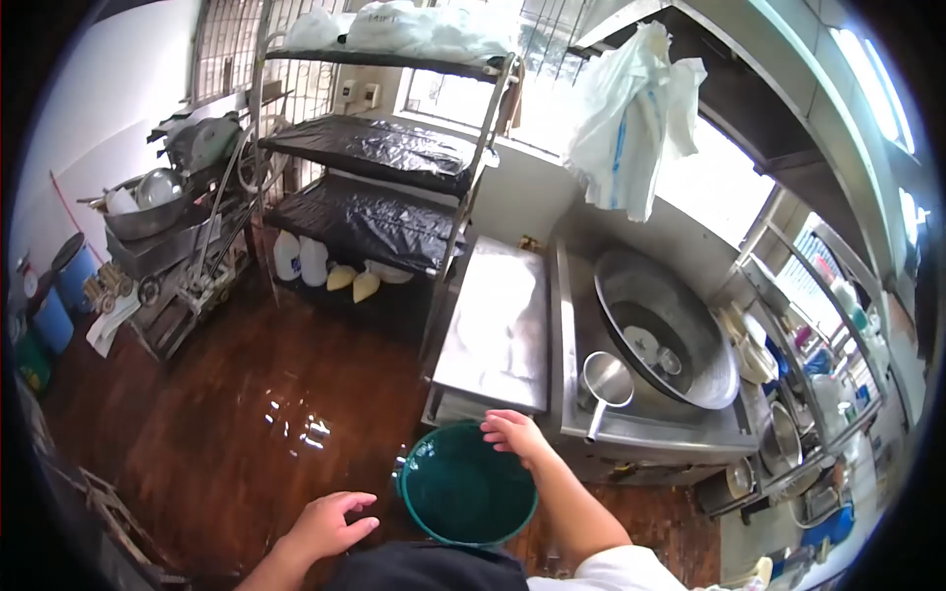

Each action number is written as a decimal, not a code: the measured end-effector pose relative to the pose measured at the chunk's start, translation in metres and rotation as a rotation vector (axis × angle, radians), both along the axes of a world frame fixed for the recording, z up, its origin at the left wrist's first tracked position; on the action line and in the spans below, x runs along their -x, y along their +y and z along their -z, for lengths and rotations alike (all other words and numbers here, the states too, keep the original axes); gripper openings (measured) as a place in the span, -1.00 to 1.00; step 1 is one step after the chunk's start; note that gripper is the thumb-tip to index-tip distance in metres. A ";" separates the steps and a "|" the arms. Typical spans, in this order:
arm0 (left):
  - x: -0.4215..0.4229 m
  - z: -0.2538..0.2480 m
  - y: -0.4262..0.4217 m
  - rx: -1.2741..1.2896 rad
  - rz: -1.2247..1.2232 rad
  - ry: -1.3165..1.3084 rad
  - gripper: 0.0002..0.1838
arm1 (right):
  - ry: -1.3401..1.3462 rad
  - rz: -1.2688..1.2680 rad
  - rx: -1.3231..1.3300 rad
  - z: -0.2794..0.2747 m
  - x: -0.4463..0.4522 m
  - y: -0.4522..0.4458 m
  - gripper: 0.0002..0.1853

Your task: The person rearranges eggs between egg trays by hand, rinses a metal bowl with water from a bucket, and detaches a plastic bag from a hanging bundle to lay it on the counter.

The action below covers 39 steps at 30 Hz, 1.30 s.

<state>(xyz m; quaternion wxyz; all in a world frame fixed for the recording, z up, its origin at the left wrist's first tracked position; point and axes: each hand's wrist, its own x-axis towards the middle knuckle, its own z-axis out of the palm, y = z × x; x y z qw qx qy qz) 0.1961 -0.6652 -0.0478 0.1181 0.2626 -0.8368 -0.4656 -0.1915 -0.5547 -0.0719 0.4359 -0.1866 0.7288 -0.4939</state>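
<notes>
A round dark green tub (419,504) stands on the floor directly in front of me. I cannot tell whether there is water in it. My right hand (508,434) hangs over its far right rim with the fingers loosely bent and nothing in them. To the left of the tub, my left hand (333,520) is empty, thumb and fingers apart. Beyond the right hand lies a flat stainless steel counter top (493,330). A metal dipper (608,380) with a straight handle sits on the stove top, near a very large wok (705,379) that leans tilted.
A metal rack (370,153) with black plastic-covered shelves stands ahead, white jugs (313,262) low on it. White plastic bags (631,118) hang above the stove (670,443). Machinery with a metal basin (148,222) is at left. Shelves of kitchenware line the right. The brown floor (266,394) looks wet.
</notes>
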 end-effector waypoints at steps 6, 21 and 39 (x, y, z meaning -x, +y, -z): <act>0.111 0.006 -0.075 -0.223 0.343 0.123 -0.45 | 0.224 0.068 0.051 -0.017 0.002 0.043 -0.60; 0.444 -0.179 -0.193 -0.878 0.639 0.854 -0.14 | 1.100 0.431 0.342 -0.228 0.066 0.000 -0.67; 0.493 -0.302 -0.188 -0.706 0.988 1.245 -0.67 | 2.254 0.513 -0.240 -0.394 0.057 -0.143 -0.48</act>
